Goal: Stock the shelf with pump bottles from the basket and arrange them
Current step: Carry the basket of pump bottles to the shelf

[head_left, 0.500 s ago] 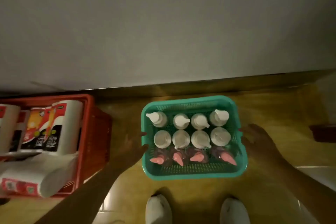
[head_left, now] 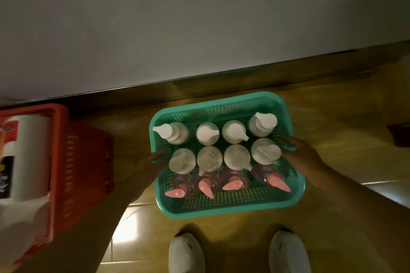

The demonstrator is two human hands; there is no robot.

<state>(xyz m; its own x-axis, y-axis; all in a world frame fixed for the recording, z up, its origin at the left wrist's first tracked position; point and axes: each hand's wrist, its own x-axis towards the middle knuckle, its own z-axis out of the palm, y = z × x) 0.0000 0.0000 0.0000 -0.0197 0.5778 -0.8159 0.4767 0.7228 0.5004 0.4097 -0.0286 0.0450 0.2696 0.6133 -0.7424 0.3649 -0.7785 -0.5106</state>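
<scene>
A teal plastic basket point(head_left: 224, 210) is in front of me above the yellow floor, tilted slightly. It holds several pump bottles: white-topped bottles point(head_left: 237, 157) in two back rows and a front row of clear bottles with pink pumps point(head_left: 233, 185). My left hand point(head_left: 147, 165) grips the basket's left rim and my right hand point(head_left: 300, 154) grips its right rim, fingers curled over the edges. The flat grey shelf top point(head_left: 199, 29) fills the upper half of the view.
A red crate point(head_left: 73, 162) with rolls of paper towels point(head_left: 28, 157) stands on the floor at the left. My two white shoes point(head_left: 186, 252) are at the bottom. A dark object point(head_left: 399, 135) lies at the right edge.
Both hands have closed onto the basket's side rims. The basket looks larger and nearer to the camera, tilted a little, and the view has shifted left to right.
</scene>
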